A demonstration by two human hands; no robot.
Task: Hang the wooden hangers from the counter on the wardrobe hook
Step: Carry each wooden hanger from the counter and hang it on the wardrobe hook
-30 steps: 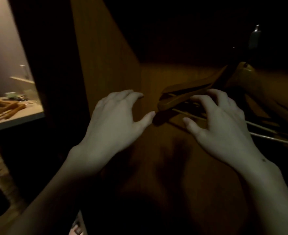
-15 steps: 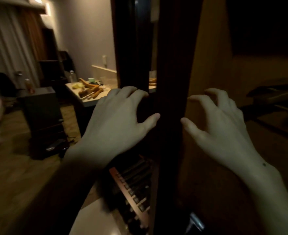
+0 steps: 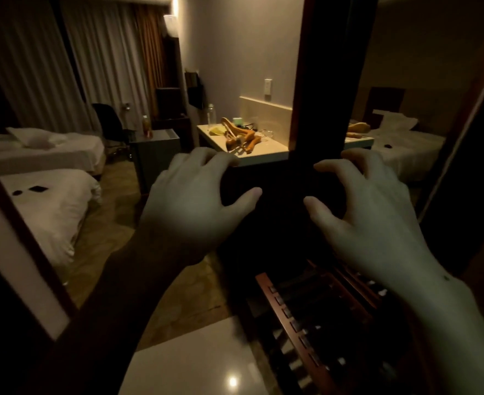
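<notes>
A dark upright wooden wardrobe post is standing straight ahead, splitting the way to the pale-topped table beyond. Left of the post, open floor is running between the white-sheeted bed and the table — the widest gap. On the tabletop, a loose heap of light wooden hangers is crowding the middle, with a clear plastic bottle standing just behind. Low on the right, a slatted reddish wooden rack is blocking any downward reach.
</notes>
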